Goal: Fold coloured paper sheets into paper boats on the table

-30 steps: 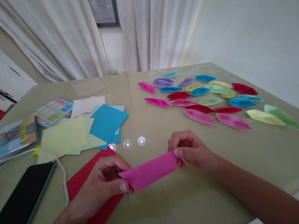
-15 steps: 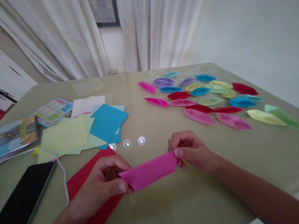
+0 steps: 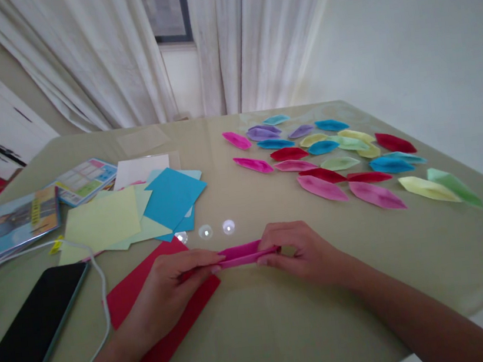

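Note:
A folded pink paper (image 3: 243, 254) is held between my two hands above the table, its long opening facing up and slightly parted. My left hand (image 3: 179, 287) pinches its left end between thumb and fingers. At the other end, my right hand (image 3: 302, 253) grips it, with the fingers behind and the thumb in front. Under my left hand lies a red sheet of paper (image 3: 167, 357), partly covered by the hand and wrist. Several folded paper boats (image 3: 322, 187) in many colours are spread over the right half of the table.
Blue sheets (image 3: 175, 198) and pale yellow sheets (image 3: 104, 220) are stacked at the left, beside a picture book (image 3: 11, 226). A black phone (image 3: 35, 339) lies at the near left, with a white cable (image 3: 102, 282) alongside. Small clear discs (image 3: 206, 232) sit mid-table.
Both hands have turned the pink paper so its open edge now shows instead of its flat side. My right hand has moved left, closer to my left hand, and both grip further in.

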Motion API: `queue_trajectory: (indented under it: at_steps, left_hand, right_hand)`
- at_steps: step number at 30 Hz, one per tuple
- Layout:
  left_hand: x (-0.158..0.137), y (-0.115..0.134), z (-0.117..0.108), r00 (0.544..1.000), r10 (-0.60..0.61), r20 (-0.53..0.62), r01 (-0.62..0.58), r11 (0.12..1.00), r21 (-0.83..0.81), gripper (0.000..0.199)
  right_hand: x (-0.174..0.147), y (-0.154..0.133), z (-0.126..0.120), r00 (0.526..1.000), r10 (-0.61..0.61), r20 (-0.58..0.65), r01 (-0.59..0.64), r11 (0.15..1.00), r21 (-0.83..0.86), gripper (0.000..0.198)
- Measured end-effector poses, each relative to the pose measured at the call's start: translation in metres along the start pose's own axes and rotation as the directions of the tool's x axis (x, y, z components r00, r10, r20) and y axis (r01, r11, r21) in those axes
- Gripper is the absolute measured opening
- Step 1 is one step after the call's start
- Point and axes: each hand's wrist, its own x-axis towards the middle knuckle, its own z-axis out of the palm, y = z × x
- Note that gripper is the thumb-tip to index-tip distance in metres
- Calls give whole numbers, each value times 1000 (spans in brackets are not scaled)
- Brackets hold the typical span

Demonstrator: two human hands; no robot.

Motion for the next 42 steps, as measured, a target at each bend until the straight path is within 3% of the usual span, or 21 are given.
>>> queue_trajectory:
  at_steps: [7, 14, 24, 27, 34, 37, 42]
  left_hand:
    - [-3, -8, -1, 998, 68, 16, -69, 988, 135, 36]
    - [-5, -11, 9, 975, 200, 96, -217, 949, 229, 33]
    - [-2, -2, 14, 966, 209, 156, -245, 930, 273, 27]
    - [-2, -1, 12, 969, 218, 119, -245, 918, 311, 29]
    - [-3, -1, 1, 927, 375, 19, -353, 853, 384, 23]
    - [-6, -1, 0, 913, 406, 45, -387, 822, 417, 25]
    - [-7, -3, 2, 916, 398, 38, -369, 804, 466, 25]
  right_hand:
    - [0, 9, -6, 994, -39, 104, 63, 968, -241, 21]
    - [-1, 10, 1, 987, -62, 146, 99, 960, -262, 29]
    - [-5, 17, 8, 979, -129, 156, 172, 937, -303, 35]
    - [-5, 15, 6, 975, -140, 171, 191, 924, -332, 32]
    - [-6, 14, -4, 965, -263, 0, 246, 900, -361, 22]
    - [-7, 13, -3, 952, -307, 10, 282, 860, -425, 20]
    - [-7, 12, -1, 966, -240, 101, 257, 815, -519, 21]
